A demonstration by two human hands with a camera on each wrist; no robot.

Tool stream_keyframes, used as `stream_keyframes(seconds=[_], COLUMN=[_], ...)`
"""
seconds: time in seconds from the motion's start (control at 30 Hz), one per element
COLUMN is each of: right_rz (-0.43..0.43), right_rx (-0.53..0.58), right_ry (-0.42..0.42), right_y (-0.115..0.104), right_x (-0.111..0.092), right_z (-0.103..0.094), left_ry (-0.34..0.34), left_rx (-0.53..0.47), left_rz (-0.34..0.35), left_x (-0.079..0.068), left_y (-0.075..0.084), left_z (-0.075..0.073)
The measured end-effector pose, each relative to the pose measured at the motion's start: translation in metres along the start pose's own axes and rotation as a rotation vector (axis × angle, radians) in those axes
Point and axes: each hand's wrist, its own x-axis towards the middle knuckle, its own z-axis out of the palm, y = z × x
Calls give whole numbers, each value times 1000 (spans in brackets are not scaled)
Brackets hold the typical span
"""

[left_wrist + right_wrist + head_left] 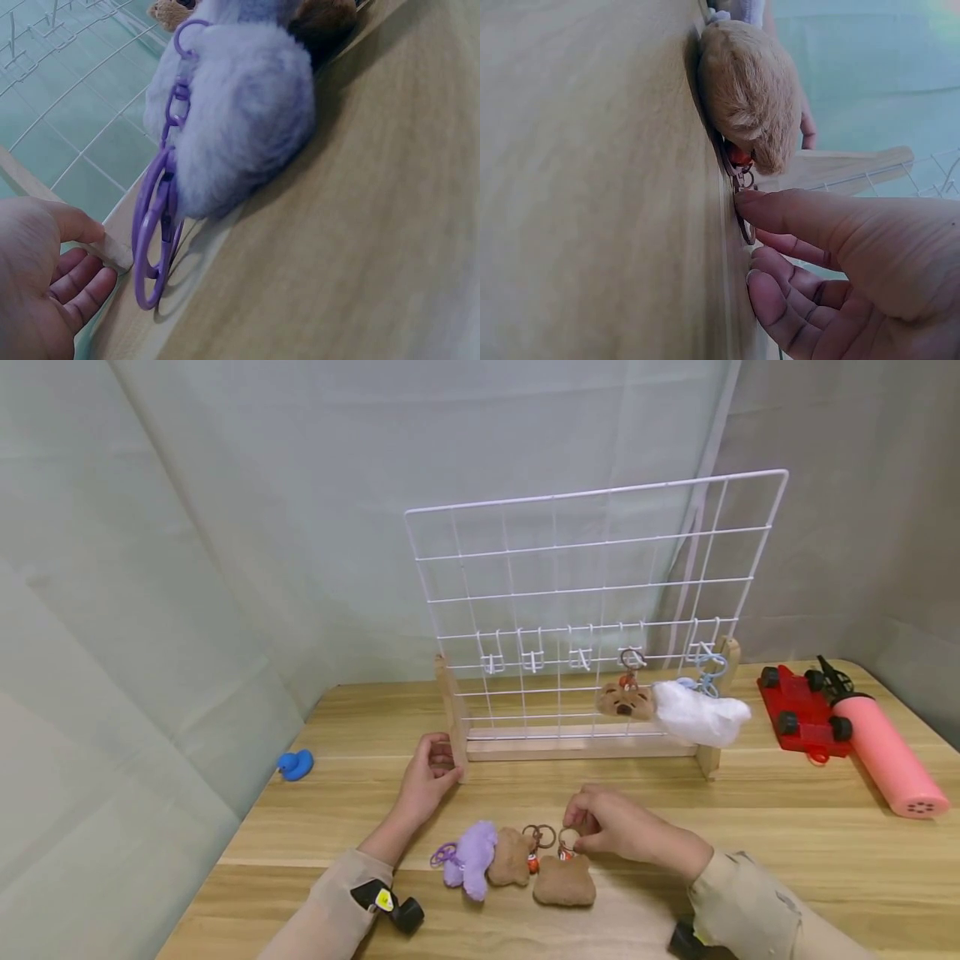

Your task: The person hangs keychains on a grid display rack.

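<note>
My right hand [626, 827] pinches the metal ring of a brown plush keychain [564, 882] at its top, thumb and forefinger meeting there; the plush lies on the table. Left of it lie another brown plush keychain [512, 857] and a purple plush keychain [472, 858] with a purple clasp [154, 225]. My left hand [426, 783] holds the left wooden foot [456, 752] of a white wire grid rack [555, 591], thumb against its front end. On the rack's hooks hang a brown bear keychain [628, 702] and a white plush keychain [697, 714].
Several white hooks [532, 660] line the grid. A blue rubber duck [296, 765] sits at the table's left edge. To the right lie a red toy car [806, 714] and a pink cylinder [896, 756] with a black end. Pale cloth [300, 485] hangs behind.
</note>
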Motion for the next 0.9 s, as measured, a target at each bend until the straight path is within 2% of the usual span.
stream_keyframes(seconds=[0.9], right_rz=[20], right_rx=[123], right_ry=[-33], right_y=[-2], right_x=[-2], right_z=[-3], left_ry=[1], left_rx=[-1], left_rz=[-3], left_x=[-1], left_y=[2], left_z=[-1])
